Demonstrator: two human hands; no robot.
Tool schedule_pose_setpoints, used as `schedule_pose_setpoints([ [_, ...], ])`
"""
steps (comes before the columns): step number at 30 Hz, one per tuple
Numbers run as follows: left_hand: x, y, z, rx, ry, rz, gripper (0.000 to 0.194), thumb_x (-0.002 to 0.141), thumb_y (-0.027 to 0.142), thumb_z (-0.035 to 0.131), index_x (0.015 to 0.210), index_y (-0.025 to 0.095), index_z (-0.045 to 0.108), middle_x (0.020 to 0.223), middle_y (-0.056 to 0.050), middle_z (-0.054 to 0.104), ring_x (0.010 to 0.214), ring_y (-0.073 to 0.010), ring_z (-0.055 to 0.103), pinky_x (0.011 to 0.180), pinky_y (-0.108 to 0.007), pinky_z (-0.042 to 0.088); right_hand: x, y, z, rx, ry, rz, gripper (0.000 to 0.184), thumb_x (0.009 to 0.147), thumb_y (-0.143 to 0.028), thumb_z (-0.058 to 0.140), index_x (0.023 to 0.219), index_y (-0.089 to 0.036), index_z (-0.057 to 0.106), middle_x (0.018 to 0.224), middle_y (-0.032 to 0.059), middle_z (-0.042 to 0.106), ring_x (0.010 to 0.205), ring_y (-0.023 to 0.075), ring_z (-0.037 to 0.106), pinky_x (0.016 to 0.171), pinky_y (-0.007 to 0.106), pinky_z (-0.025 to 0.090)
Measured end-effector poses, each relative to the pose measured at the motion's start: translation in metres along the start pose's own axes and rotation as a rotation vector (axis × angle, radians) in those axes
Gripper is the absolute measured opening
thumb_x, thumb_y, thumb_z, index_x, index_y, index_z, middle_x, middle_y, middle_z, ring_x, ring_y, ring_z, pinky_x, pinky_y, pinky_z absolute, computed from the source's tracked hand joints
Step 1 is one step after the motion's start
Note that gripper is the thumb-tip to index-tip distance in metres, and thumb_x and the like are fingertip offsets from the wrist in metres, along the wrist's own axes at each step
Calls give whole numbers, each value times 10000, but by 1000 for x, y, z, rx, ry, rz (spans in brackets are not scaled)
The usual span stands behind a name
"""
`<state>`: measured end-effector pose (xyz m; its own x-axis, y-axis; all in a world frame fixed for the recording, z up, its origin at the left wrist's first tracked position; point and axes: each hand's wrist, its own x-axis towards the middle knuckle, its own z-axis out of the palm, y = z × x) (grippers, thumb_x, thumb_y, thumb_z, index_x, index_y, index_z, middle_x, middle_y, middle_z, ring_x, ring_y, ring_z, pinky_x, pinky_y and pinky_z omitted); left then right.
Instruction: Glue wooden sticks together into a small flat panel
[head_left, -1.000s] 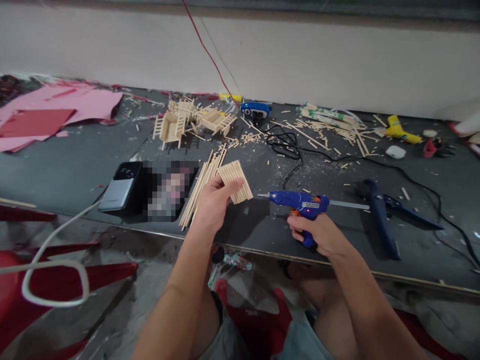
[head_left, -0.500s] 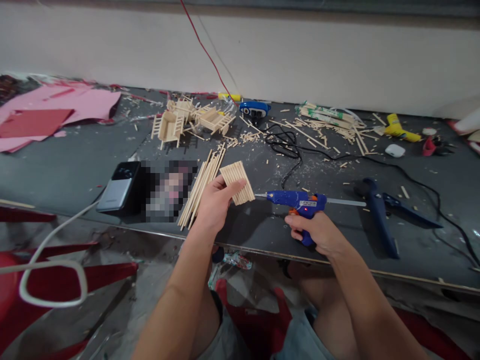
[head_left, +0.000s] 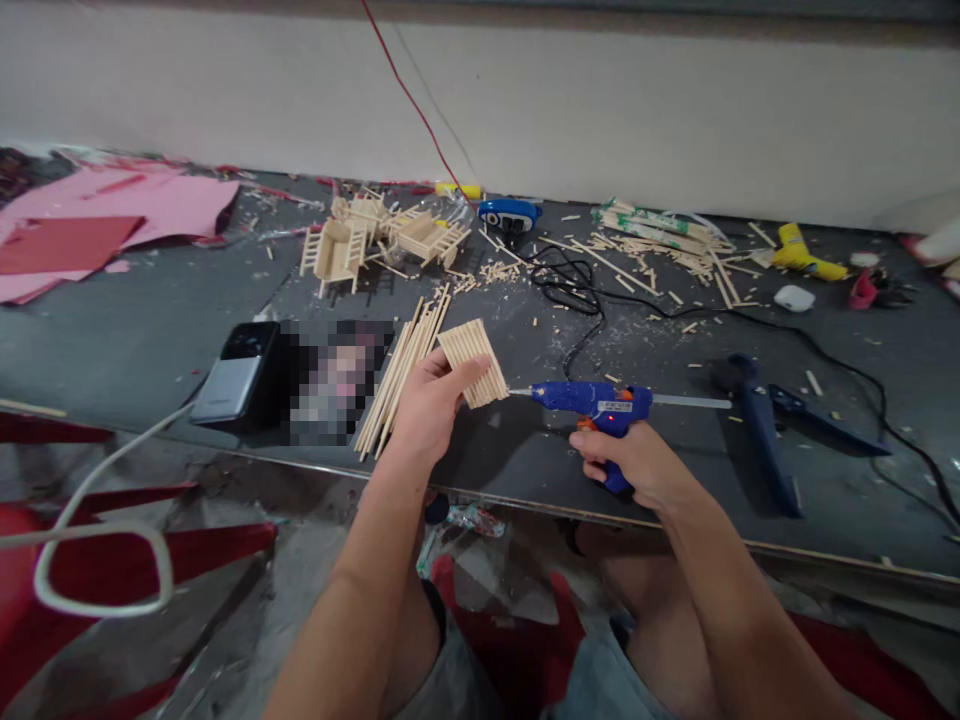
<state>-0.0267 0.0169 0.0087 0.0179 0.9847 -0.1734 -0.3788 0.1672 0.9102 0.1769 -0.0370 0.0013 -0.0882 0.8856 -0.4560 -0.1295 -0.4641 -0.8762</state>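
Observation:
Between thumb and fingers, my left hand (head_left: 433, 405) grips a small panel of wooden sticks (head_left: 472, 350) laid side by side, tilted above the table. My right hand (head_left: 628, 462) is wrapped round the handle of a blue hot glue gun (head_left: 574, 397), with fingers at its orange trigger. A red light glows on the gun, and a clear glue stick (head_left: 690, 402) pokes out of its back. The nozzle is at the panel's lower right edge; whether it touches I cannot tell. A bundle of loose wooden sticks (head_left: 405, 372) lies beside my left hand.
Miniature stick furniture (head_left: 341, 250) stands at the back, near a blue power socket (head_left: 510, 215). Scattered stick pieces, a black cord (head_left: 570, 290) and dark blue cutters (head_left: 765, 430) lie to the right. A power bank (head_left: 234, 385) and pink sheets (head_left: 180, 205) are on the left.
Almost nothing has moved. The panel and the glue gun have shifted very slightly, with the nozzle still at the panel's edge. Both hands keep their grips.

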Motion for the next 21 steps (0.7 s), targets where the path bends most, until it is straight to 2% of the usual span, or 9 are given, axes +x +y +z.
schedule_pose_setpoints([
  [9, 2, 4, -4, -68, 55, -5, 212, 631, 213, 756, 827, 166, 690, 754, -7, 702, 630, -116, 636, 610, -218, 500, 2, 0, -4, -29, -44, 43, 269, 602, -284, 753, 573, -167, 512, 481, -58, 437, 438, 59, 375, 396, 209, 310],
  [15, 7, 11, -16, -100, 99, 70, 158, 658, 177, 723, 809, 157, 680, 734, -2, 693, 626, -96, 635, 596, -180, 501, 13, -14, -14, -38, -75, 121, 225, 656, -315, 737, 680, -128, 614, 563, -2, 557, 459, 62, 438, 389, 198, 343],
  [18, 11, 19, -24, -142, 153, 113, 106, 665, 149, 706, 764, 150, 669, 716, 4, 681, 605, -78, 623, 577, -155, 492, 19, -25, -22, -98, -84, 106, 240, 702, -338, 709, 778, -116, 665, 652, 40, 626, 499, 80, 510, 405, 197, 407],
  [21, 15, 25, -30, -202, 241, 114, 71, 662, 116, 687, 713, 148, 650, 709, 11, 672, 594, -70, 614, 564, -151, 491, 24, -32, -34, -121, -17, 56, 271, 702, -339, 722, 865, -128, 674, 874, 98, 689, 695, 142, 636, 556, 229, 535],
])
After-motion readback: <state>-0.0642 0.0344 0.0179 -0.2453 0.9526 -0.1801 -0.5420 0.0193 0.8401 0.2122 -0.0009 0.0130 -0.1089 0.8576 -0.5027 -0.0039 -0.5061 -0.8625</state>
